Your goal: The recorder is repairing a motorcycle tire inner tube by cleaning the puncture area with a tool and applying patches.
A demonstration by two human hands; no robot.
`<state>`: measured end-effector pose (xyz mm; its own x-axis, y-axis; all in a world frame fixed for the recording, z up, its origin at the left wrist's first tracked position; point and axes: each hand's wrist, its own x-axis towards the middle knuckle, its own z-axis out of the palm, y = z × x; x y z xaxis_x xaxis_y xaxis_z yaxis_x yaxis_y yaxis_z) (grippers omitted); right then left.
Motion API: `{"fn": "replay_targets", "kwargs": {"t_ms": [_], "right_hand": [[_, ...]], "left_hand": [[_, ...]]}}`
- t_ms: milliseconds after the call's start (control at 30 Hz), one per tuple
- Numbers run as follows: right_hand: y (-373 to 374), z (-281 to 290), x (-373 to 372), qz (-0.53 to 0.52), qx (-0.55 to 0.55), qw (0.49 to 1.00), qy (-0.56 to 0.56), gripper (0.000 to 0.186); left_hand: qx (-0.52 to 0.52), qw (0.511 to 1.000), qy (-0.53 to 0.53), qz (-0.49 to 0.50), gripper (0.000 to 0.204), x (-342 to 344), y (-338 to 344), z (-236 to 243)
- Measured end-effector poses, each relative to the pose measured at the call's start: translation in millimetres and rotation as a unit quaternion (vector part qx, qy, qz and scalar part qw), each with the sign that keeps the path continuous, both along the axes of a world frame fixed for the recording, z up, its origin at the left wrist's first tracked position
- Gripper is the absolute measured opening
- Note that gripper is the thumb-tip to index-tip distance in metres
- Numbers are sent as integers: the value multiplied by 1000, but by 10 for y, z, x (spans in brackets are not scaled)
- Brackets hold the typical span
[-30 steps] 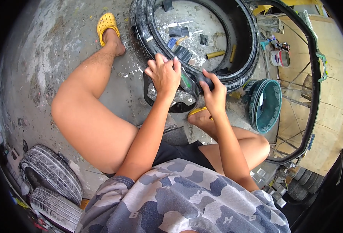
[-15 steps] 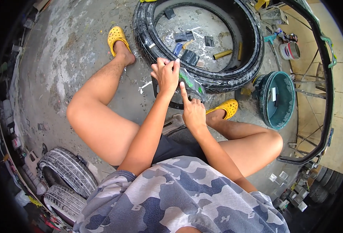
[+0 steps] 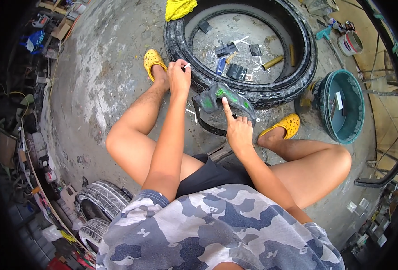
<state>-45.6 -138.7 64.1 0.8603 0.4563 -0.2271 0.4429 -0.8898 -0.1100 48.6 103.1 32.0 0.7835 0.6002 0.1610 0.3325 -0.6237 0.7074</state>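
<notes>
My left hand (image 3: 179,78) is at the near left rim of a large black tyre (image 3: 174,45) lying flat on the floor. Its fingers are closed on a small white stick (image 3: 187,65). A dark grey, rubber-looking piece (image 3: 207,100) with bright green marks hangs over a black frame (image 3: 208,128) between my feet, against the tyre's near side. My right hand (image 3: 240,132) has its index finger stretched out and touching this grey piece near a green mark. The other right fingers are curled, and I see nothing held in them.
Inside the tyre ring lie dark rubber scraps (image 3: 237,72) and brass-coloured tubes (image 3: 272,62). A yellow cloth (image 3: 181,9) hangs over its far left edge. At right stand a teal bucket (image 3: 329,108) of water and a small white pail (image 3: 347,42). Worn tyres (image 3: 102,198) lie lower left.
My left hand has left the grey piece, moved up and left, and taken hold of the white stick from the tyre's rim. My right index finger remains on the grey piece. The view has shifted.
</notes>
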Motion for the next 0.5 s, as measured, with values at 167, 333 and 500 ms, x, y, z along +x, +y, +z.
{"fn": "replay_targets", "kwargs": {"t_ms": [167,333,500], "right_hand": [[12,-66,-15,-25,4,1000,-3,96],[19,-68,-22,-26,10,1000,8,96],[17,-174,-54,-38,34,999,-11,88]], "left_hand": [[61,990,57,-112,15,94,196,-35],[53,952,85,-288,20,167,84,303],[13,771,119,-625,14,233,-663,749]]}}
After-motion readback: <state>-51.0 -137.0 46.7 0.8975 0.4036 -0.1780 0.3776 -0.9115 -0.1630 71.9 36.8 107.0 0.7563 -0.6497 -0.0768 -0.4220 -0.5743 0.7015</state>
